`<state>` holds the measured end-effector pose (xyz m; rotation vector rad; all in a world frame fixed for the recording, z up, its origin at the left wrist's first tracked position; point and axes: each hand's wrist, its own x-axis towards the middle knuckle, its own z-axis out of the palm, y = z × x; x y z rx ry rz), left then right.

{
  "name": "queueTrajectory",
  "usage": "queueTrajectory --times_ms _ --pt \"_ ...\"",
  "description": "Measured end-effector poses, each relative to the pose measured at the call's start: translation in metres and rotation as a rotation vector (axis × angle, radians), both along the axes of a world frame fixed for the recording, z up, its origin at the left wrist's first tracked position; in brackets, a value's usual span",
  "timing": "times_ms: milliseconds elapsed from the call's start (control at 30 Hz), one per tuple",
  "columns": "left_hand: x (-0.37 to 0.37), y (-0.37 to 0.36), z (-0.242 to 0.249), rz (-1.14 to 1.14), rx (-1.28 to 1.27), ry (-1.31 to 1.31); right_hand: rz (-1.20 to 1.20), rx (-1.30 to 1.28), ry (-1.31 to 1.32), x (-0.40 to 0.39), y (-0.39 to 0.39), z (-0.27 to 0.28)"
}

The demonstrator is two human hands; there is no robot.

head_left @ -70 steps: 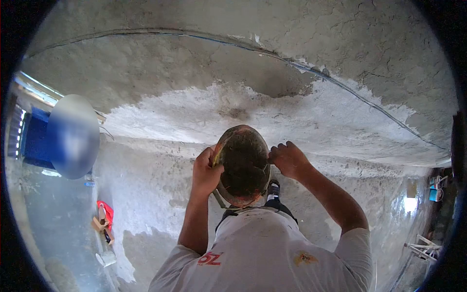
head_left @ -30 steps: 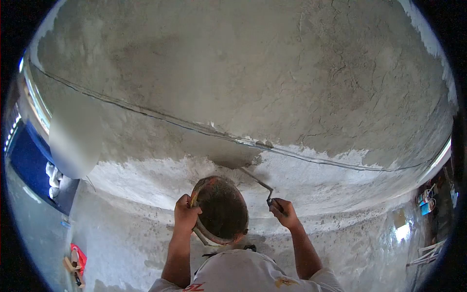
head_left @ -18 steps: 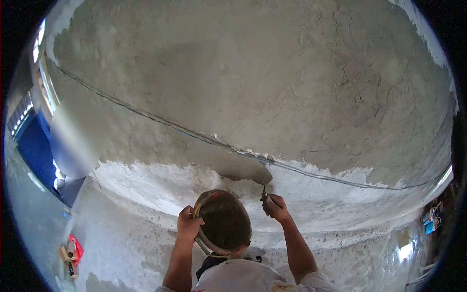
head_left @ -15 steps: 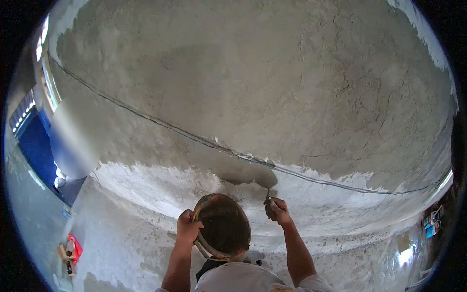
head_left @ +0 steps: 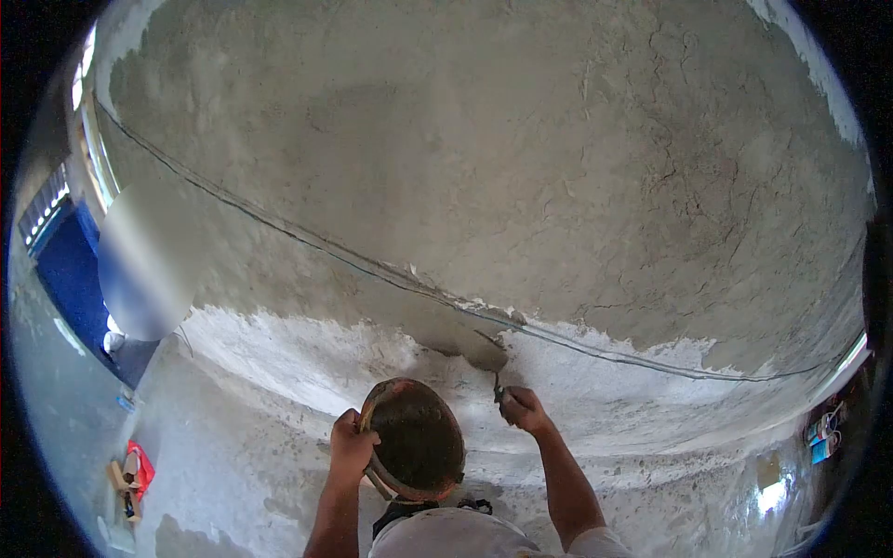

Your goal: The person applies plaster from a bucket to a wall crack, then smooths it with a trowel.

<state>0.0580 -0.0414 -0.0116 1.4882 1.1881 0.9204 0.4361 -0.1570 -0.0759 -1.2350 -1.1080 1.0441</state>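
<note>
My left hand (head_left: 353, 444) grips the left rim of a round, mortar-stained bucket (head_left: 458, 437), tilted so that its dark inside faces me. What lies inside is too dark to tell. My right hand (head_left: 523, 409) is closed round the handle of a trowel (head_left: 487, 353). The trowel's blade is against the wall or very near it, at the lower edge of the grey plaster (head_left: 446, 330). Below that edge the wall (head_left: 307, 358) is whitish and bare of the grey coat.
A thin cable (head_left: 344, 254) runs slantwise across the wall just above the trowel. On the floor at left lie a red bag (head_left: 141, 468) and a cardboard piece (head_left: 118, 477). Blue-and-white packages (head_left: 820, 439) stand at far right. A blue doorway (head_left: 70, 274) is at left.
My right hand and the trowel have moved left and slightly down along the plaster edge. The bucket and my left hand have shifted slightly left and down.
</note>
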Motion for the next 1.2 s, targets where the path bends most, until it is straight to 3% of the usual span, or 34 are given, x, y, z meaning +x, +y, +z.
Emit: queueTrajectory --times_ms 67,167,300,367,433,567,633,733,867,900,1000,1200 --pt "-0.004 0.003 -0.006 -0.002 0.018 -0.042 -0.015 0.022 0.002 0.011 0.007 0.012" --pt "-0.006 0.000 -0.001 0.030 -0.023 -0.200 -0.001 0.101 0.221 0.034 0.000 0.009" --pt "-0.006 -0.011 0.019 0.022 -0.035 -0.066 -0.057 0.192 0.146 0.036 -0.018 0.015" --pt "-0.007 -0.010 0.015 0.024 -0.057 -0.065 -0.192 0.040 0.142 0.021 -0.019 0.013" --pt "-0.009 -0.008 0.011 0.049 -0.015 0.113 -0.069 0.111 0.132 0.020 -0.011 0.010" --pt "-0.007 -0.008 0.012 0.065 -0.029 0.022 -0.018 0.084 0.161 0.006 0.027 0.017" --pt "-0.006 -0.013 0.026 0.050 -0.002 0.048 -0.032 0.105 0.179 0.006 0.029 0.008" --pt "-0.018 0.000 -0.005 0.052 -0.012 0.005 -0.140 0.146 0.241 0.005 0.013 -0.016" --pt "-0.018 -0.005 0.018 0.060 -0.017 0.028 -0.206 0.152 0.405 0.007 -0.047 -0.069" --pt "-0.023 0.001 0.007 0.068 0.000 0.085 -0.310 0.104 0.322 0.000 -0.058 -0.078" --pt "-0.021 0.002 0.024 0.058 -0.004 0.161 -0.226 0.089 0.319 -0.011 -0.069 -0.076" --pt "-0.032 0.010 0.013 0.032 -0.024 0.199 -0.206 0.130 0.234 -0.006 -0.005 -0.040"
